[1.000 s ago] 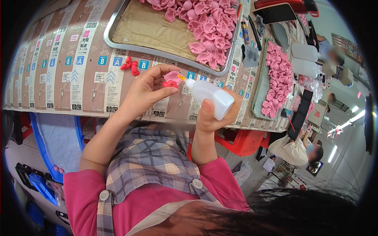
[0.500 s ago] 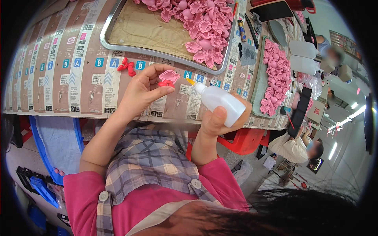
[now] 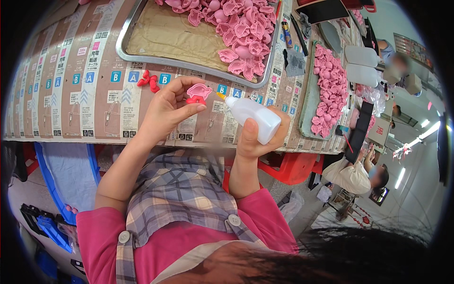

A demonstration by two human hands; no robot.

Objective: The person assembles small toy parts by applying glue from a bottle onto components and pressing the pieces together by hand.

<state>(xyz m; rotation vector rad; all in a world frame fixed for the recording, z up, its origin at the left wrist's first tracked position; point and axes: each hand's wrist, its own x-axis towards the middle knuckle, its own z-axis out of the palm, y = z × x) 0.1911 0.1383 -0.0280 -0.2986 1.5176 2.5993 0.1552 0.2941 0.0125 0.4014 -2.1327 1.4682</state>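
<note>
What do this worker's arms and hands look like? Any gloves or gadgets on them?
Both arms have short, plain pink sleeves ending near the elbow, with bare forearms. The left grip and right grip are ungloved human hands. No watch, bracelet or cable shows.

On the table (image 3: 101, 102), a tray (image 3: 189, 67) lies behind the bottle (image 3: 255, 118), left of a second tray (image 3: 306, 113).

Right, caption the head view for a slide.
Left hand holds a pink piece; right hand, a white bottle, its yellow tip clear of the piece, near a tray of pink parts.
</note>
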